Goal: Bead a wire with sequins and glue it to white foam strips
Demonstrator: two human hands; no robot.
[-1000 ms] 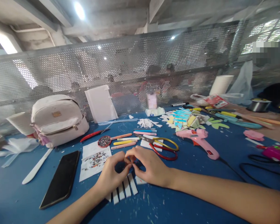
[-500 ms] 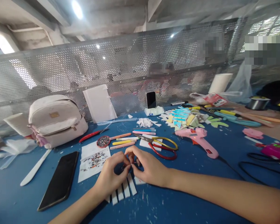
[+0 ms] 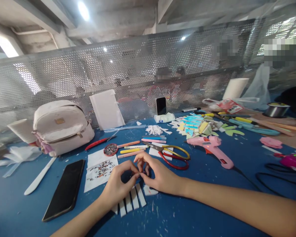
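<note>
My left hand (image 3: 122,182) and my right hand (image 3: 158,172) meet at the fingertips over the table. Both are closed in a pinch around something too small or too hidden to make out. Beneath them lie several white strips (image 3: 135,198), side by side and partly covered by my left hand. A small white piece (image 3: 150,190) with pinkish marks rests under my right hand. Left of my hands, a white paper sheet (image 3: 90,184) carries scattered dark and orange bits. Just beyond are coloured pens (image 3: 130,150) and scissors (image 3: 167,153) with one red and one yellow handle.
A black phone (image 3: 64,191) and a white plastic knife (image 3: 39,177) lie left, before a pale backpack (image 3: 61,128). A pink glue gun (image 3: 213,148) with its cord lies right. Cut foam pieces (image 3: 194,125) are heaped behind it. A perforated metal screen (image 3: 135,65) borders the back.
The whole view has shifted slightly, so things sit a little farther right. My hands keep the same fingertip-to-fingertip pinch, with hardly any other movement.
</note>
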